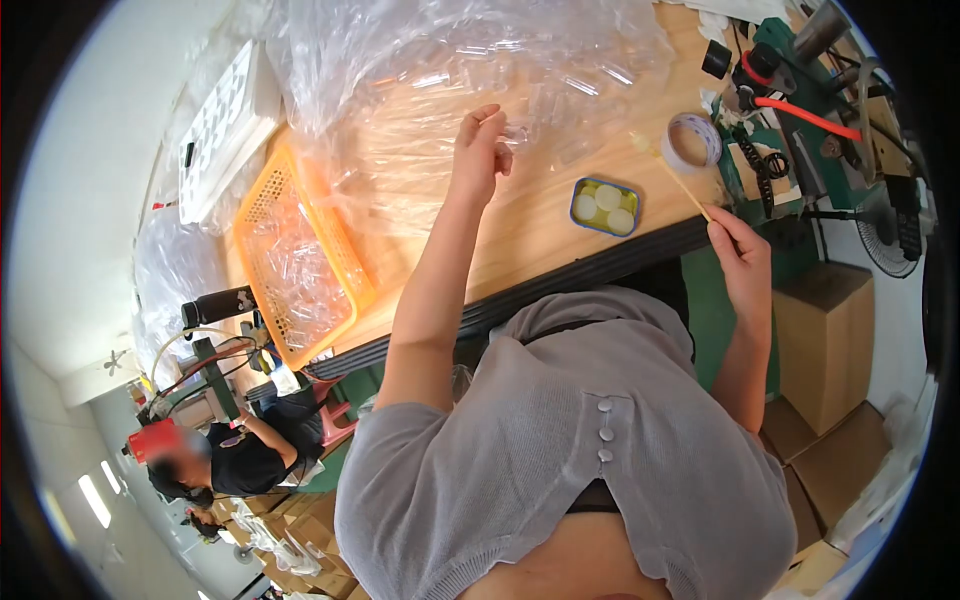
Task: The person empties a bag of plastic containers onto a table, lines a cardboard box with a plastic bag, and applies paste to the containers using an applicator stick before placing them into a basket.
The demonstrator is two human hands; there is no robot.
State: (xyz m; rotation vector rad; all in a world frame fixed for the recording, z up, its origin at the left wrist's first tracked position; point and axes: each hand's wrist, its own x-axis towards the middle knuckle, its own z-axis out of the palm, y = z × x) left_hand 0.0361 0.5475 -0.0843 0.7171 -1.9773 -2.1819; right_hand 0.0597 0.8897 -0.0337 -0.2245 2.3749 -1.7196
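Note:
My left hand (482,152) is over the clear plastic bag on the table, its fingers curled around a small clear plastic piece (515,135). The fingers partly hide that piece, so its full shape is unclear. Between finger and thumb, my right hand (741,255) pinches a thin wooden stick (686,187) at its lower end, near the table's front edge. The stick points up and left, toward a roll of tape (691,141). Between my hands sits a small blue-rimmed tin (605,207) with several pale round discs in it.
An orange plastic basket (352,262) full of clear pieces stands at the left. Behind it are stacked white trays (235,125). The large clear bag (430,60) holds more pieces. A green machine (845,95) with a red hose stands right. A co-worker (250,455) sits at far left.

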